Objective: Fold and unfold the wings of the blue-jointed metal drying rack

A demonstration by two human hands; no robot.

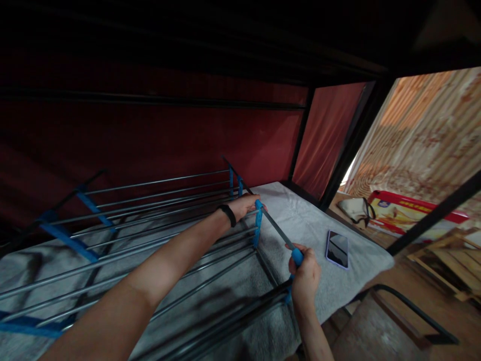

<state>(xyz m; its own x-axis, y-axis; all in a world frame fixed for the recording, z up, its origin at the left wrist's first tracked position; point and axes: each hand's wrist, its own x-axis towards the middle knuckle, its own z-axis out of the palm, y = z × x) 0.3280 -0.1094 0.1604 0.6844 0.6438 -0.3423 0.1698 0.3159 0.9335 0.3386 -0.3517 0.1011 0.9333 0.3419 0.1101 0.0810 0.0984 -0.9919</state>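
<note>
A rack of grey metal tubes (pixel 161 179) with blue plastic connectors lies across the grey blanket. My left hand (pixel 246 204), with a black band at its wrist, is closed around the rack's end bar beside an upright blue connector (pixel 258 225); some of its fingers are hidden. From there a flat grey bar (pixel 278 229) slopes down toward my right hand (pixel 306 276). That hand grips the blue plastic piece (pixel 297 256) at the bar's lower end. On the far left, more blue connectors (pixel 71 240) join the tubes.
A phone (pixel 337 249) lies on the blanket (pixel 361 268) to the right of my right hand. Black bed-frame posts (pixel 349 140) and a dark red curtain (pixel 188 135) surround the rack. Beyond are a red box (pixel 406 213), wooden slats (pixel 447 265) and a chair (pixel 383 326).
</note>
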